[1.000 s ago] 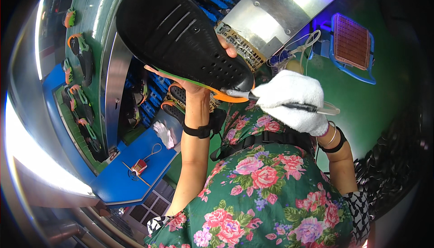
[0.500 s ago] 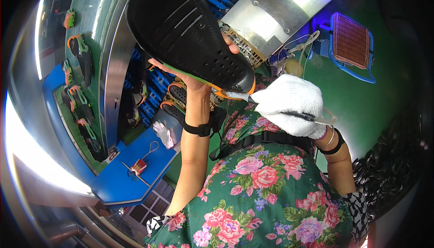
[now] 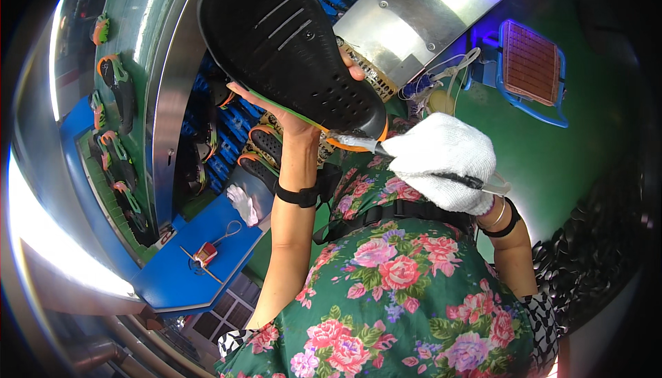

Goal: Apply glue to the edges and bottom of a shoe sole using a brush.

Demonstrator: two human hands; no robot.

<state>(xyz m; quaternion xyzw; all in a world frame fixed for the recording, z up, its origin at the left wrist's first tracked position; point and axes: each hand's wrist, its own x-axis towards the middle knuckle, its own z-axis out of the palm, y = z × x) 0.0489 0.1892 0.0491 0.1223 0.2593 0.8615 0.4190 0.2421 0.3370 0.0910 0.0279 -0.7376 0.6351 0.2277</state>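
A large black shoe sole point(image 3: 283, 54) with slots, round holes and an orange-and-green rim is raised in front of me. My bare left hand point(image 3: 295, 117) supports it from beneath, closed round its middle, with fingertips showing past the right edge. My right hand point(image 3: 445, 161), in a white knit glove, is closed on a slim brush-like tool point(image 3: 357, 142). The tool's pale tip touches the orange rim at the sole's narrow end. A black handle and a clear tube show beside the glove; the glove hides most of the grip.
Black soles point(image 3: 265, 142) lie beyond my left forearm. On the left, a green conveyor point(image 3: 148, 26) carries several shoe parts beside a blue table point(image 3: 172, 285) with a white glove point(image 3: 241, 202). A metal machine housing point(image 3: 396, 23) stands ahead; a blue-framed chair point(image 3: 531, 61) is at right.
The tool tip has slid slightly left along the orange rim. The sole and my left hand stay nearly in place, while the surroundings shift a little left in view.
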